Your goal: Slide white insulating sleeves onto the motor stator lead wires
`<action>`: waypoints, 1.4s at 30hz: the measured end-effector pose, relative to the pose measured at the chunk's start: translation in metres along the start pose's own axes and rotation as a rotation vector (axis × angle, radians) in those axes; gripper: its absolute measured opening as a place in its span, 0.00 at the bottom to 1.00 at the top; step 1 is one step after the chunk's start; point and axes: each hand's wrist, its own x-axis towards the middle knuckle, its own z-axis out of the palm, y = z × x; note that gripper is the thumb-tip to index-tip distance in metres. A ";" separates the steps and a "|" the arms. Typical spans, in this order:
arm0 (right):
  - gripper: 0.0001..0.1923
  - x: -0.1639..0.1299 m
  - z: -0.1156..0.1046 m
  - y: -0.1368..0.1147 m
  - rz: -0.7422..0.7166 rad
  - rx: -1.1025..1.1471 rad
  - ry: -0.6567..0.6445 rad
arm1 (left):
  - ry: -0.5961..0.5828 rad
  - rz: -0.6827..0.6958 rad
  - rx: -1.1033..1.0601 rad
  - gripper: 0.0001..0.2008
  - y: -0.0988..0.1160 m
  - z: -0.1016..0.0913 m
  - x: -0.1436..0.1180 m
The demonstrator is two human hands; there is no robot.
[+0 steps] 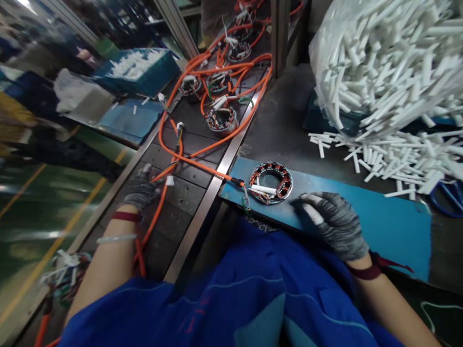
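A stator ring (285, 171) with copper windings lies on the blue mat (361, 207) before me, white sleeves resting across its near left side. An orange cable (208, 167) runs from it leftward over the metal rail. My right hand (333, 224), in a grey glove with white fingertips, is just right of the ring and apart from it; its fingers are bent, thumb and index apart, nothing visible between them. On the dark conveyor, my gloved left hand (139, 190) has its fingers apart beside a loop of orange cable and a white connector (170, 180); whether it touches the cable is unclear.
More wired stators (221, 120) and tangled orange cables fill the conveyor ahead. A clear bag (390, 62) of white tubes stands at the right, with loose tubes (401, 156) below it. Blue-handled scissors (448, 195) lie far right. Another person's blurred sleeve (14, 113) shows left.
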 end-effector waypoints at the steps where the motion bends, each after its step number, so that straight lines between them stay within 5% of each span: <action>1: 0.11 0.007 0.001 -0.001 -0.051 0.013 -0.023 | 0.015 0.051 0.013 0.31 0.009 -0.004 0.008; 5: 0.18 0.037 0.013 0.005 -0.283 0.156 -0.168 | 0.146 0.228 -0.029 0.22 0.090 -0.004 0.031; 8: 0.21 0.055 0.024 0.014 -0.306 0.265 -0.308 | 0.006 0.526 -0.226 0.27 0.166 0.015 0.039; 12: 0.20 0.064 0.028 0.025 -0.171 0.455 -0.400 | -0.101 0.560 -0.321 0.18 0.221 0.019 0.034; 17: 0.21 0.067 0.028 0.032 0.236 0.834 -0.327 | -0.269 0.517 -0.452 0.21 0.236 -0.013 0.028; 21: 0.23 0.076 0.025 0.026 0.399 0.861 -0.318 | -0.352 0.359 -0.674 0.25 0.237 -0.002 0.055; 25: 0.23 0.080 0.021 0.020 0.412 0.810 -0.343 | -0.243 0.389 -0.829 0.23 0.261 0.006 0.067; 30: 0.22 0.080 0.016 0.020 0.459 0.873 -0.389 | -0.261 0.530 -0.453 0.21 0.296 -0.003 0.057; 35: 0.21 0.084 0.013 0.010 0.433 0.882 -0.484 | -0.246 0.585 -0.387 0.18 0.285 0.007 0.051; 42: 0.20 0.089 0.021 0.001 0.454 0.750 -0.475 | -0.285 0.674 -0.668 0.15 0.276 0.016 0.050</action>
